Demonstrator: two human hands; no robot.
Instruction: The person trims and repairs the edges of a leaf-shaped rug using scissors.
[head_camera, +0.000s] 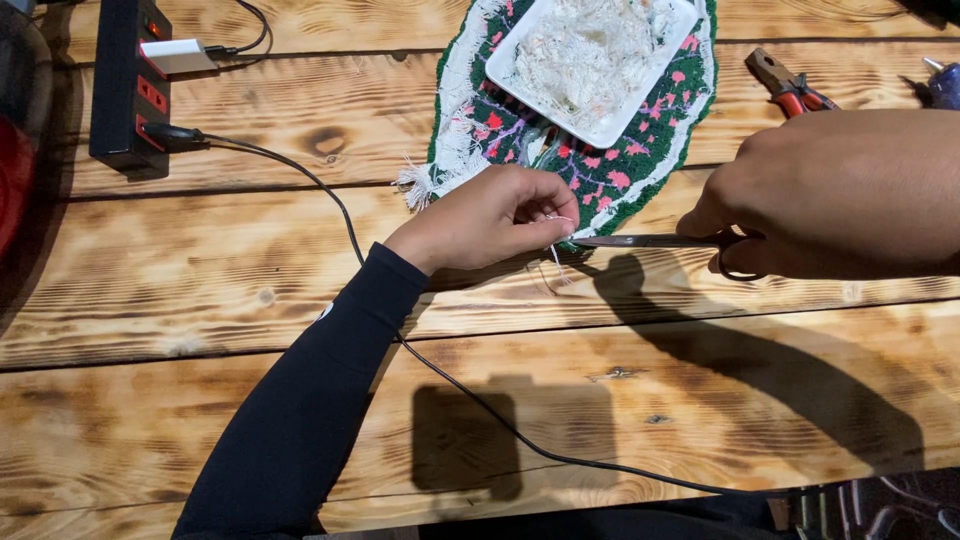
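Head view: left hand (495, 215), black sleeve, fingers pinched shut on a few white fringe threads (556, 240) at the near edge of the woven mat (600, 180). It looks like the pinch pulls the threads taut and away from the pile, so the blades meet only loose ends.

Right hand (840, 195) is closed around the handles of the scissors (650, 241). The blades lie nearly flat and point left, tips just beside the pinched threads, touching or almost touching; can't tell which. How far apart the blades are can't be read at this angle.

The mat is a long oval on the tabletop (200, 300): dark green border, red and pink flower shapes, a white band along its left side, and a frayed white tassel at the near-left end. The near edge sits between the two hands. Its far end runs out of frame.

A white rectangular tray (520, 75) sits on the mat, full of white thread clippings; likely there to keep the offcuts in reach.

Also in view: red-handled pliers (790, 88) well to the right of the mat, a black power strip (128, 85) far left with a white plug in it, and a black cable (400, 340) running under the left forearm across the wood.
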